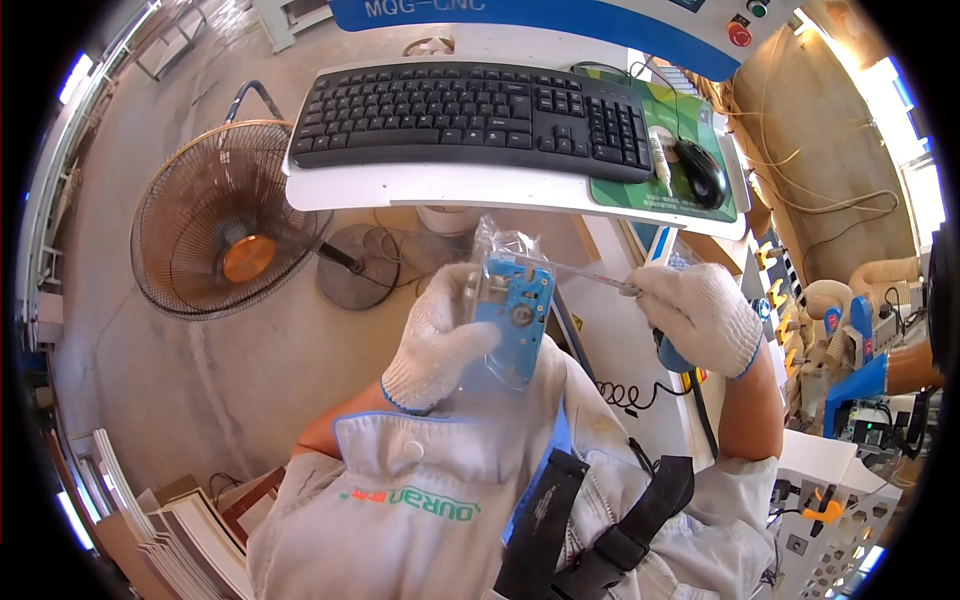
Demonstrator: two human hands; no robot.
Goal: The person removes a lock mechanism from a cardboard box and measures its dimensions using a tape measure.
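Observation:
My left hand, in a white knit glove, grips a flat blue metal case with holes and a round hub in its face, much like a lock body. A clear plastic bag wraps around the case and stands up past its top. To the right, my right hand, gloved the same way, is closed on a thin metal-shafted tool, resembling a screwdriver. Its shaft points left, to the top of the case; whether the tip touches cannot be told. My fingers hide the tool's grip.
Beyond my hands, a white shelf carries a black keyboard, a mouse and a small white tube. A blue panel with a red stop button overhangs it. A fan stands left; a coiled cable hangs right.

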